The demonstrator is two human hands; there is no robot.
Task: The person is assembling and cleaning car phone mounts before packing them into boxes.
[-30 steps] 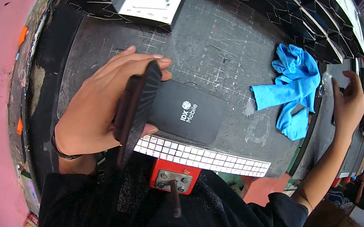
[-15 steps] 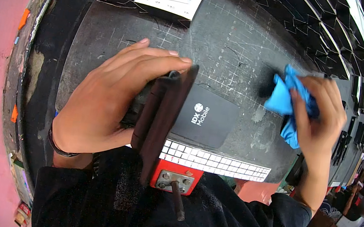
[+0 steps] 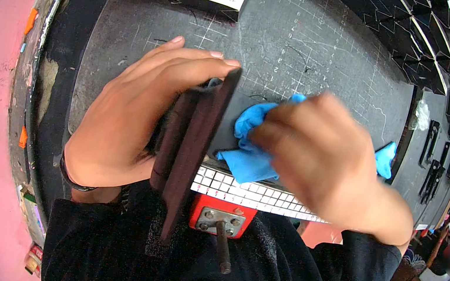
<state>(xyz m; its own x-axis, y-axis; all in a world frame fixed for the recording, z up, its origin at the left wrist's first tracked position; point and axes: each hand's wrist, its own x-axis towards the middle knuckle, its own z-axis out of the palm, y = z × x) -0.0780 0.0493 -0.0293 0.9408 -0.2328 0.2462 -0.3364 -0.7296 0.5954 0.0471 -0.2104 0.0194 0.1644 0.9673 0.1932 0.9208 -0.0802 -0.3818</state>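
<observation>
My left hand (image 3: 129, 106) grips a dark brown, flat folded piece (image 3: 192, 141) that stands on edge, fingers over its top and thumb low behind it. Whether it is a case or a wallet I cannot tell. Blurred by motion, my right hand (image 3: 329, 158) holds a crumpled blue cloth (image 3: 253, 166) close to the right side of the brown piece. Beneath the cloth lies a dark grey printed patch (image 3: 232, 118), mostly covered. A second bit of blue cloth (image 3: 385, 158) lies on the mat, right of my right wrist.
A worn black mat (image 3: 288, 50) with white grid lines covers the table. Along its near edge runs a white gridded strip (image 3: 229, 189), above a red clamp (image 3: 222, 217) with a metal rod. Black boxes (image 3: 387, 25) line the far side; small black parts (image 3: 433, 175) lie right.
My right hand has swept left with the blue cloth, from the mat's right side to beside the brown piece. My left hand keeps its hold; the brown piece leans slightly differently.
</observation>
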